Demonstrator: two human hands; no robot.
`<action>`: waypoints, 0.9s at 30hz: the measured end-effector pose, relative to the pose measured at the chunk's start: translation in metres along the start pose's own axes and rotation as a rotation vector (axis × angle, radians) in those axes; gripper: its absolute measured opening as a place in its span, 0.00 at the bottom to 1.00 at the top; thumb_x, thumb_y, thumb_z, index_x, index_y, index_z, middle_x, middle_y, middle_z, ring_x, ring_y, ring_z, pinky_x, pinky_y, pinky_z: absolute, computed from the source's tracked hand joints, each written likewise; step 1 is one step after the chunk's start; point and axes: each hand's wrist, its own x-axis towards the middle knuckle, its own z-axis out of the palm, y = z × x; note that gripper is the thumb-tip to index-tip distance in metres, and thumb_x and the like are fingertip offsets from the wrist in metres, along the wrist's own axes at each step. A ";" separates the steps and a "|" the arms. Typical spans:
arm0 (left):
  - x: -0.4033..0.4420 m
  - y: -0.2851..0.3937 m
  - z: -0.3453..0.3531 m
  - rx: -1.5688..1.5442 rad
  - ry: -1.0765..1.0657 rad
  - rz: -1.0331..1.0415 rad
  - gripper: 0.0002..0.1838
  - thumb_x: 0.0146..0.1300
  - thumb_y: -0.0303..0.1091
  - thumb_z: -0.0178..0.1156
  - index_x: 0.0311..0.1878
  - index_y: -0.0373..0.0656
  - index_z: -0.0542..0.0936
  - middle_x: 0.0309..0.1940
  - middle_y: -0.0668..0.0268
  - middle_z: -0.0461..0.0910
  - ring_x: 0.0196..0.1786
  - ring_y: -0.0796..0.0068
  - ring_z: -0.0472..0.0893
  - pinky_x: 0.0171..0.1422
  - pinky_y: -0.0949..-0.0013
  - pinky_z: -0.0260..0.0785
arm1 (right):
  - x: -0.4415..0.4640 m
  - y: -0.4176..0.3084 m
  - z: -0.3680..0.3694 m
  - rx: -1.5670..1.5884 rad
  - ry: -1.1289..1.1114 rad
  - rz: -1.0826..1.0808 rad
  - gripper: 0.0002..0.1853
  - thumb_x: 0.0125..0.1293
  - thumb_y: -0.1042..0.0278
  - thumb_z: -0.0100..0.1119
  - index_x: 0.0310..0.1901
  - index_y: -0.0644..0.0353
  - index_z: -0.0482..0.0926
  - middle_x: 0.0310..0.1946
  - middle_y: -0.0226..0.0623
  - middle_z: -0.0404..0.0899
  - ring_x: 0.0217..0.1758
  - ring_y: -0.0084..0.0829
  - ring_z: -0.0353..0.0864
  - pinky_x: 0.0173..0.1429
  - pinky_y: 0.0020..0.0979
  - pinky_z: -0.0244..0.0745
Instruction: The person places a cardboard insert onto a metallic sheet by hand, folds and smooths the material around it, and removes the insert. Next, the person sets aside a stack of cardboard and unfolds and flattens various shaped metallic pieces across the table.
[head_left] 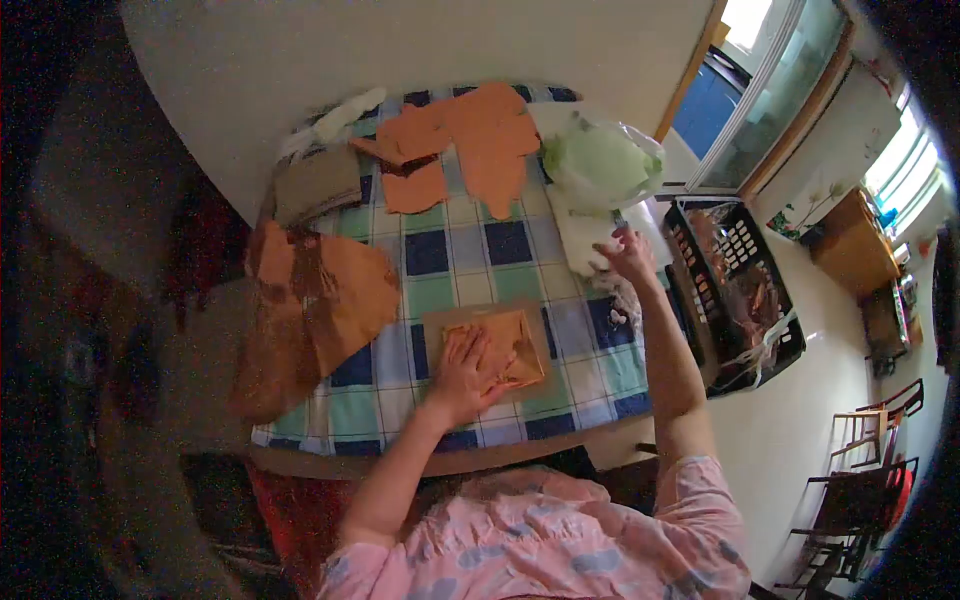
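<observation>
Near the front of the table, my left hand (470, 375) rests with its fingers spread flat on a square tan-orange piece (524, 372), which looks like leather. Under that piece shows the rim of a brownish board (432, 330). My right hand (630, 255) is raised over the table's right side, fingers apart and slightly bent, and I see nothing in it. Close to it are a white sheet or pad (578, 235) and a crumpled whitish clump (618, 297). Part of the square piece is hidden by my left hand.
A checked cloth (480, 275) covers the table. Orange-brown sheets (490, 130) lie at the back, a larger brown sheet (350, 285) at left, beside a greyish folded stack (318, 185). A pale green plastic bag (600, 165) stands back right. A black crate (700, 270) sits right of the table.
</observation>
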 end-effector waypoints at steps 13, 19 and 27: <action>-0.005 0.005 0.008 -0.130 0.006 -0.169 0.27 0.62 0.55 0.52 0.64 0.62 0.70 0.71 0.50 0.53 0.74 0.53 0.51 0.74 0.42 0.39 | 0.012 -0.033 -0.056 -0.106 -0.020 -0.094 0.06 0.61 0.71 0.55 0.37 0.57 0.81 0.34 0.45 0.81 0.37 0.42 0.81 0.40 0.38 0.75; -0.004 0.009 0.000 -0.204 0.023 -0.190 0.27 0.62 0.56 0.52 0.64 0.63 0.70 0.71 0.50 0.53 0.74 0.51 0.51 0.74 0.42 0.37 | -0.019 -0.116 -0.045 0.438 0.140 -0.392 0.05 0.58 0.76 0.59 0.36 0.60 0.83 0.32 0.42 0.81 0.36 0.39 0.80 0.39 0.34 0.74; -0.006 0.003 0.016 0.002 -0.109 -0.100 0.26 0.62 0.52 0.55 0.64 0.65 0.70 0.72 0.52 0.51 0.74 0.51 0.51 0.74 0.42 0.35 | -0.035 -0.105 0.159 0.410 -0.042 -0.570 0.13 0.52 0.75 0.56 0.41 0.56 0.83 0.42 0.45 0.78 0.49 0.45 0.75 0.55 0.42 0.69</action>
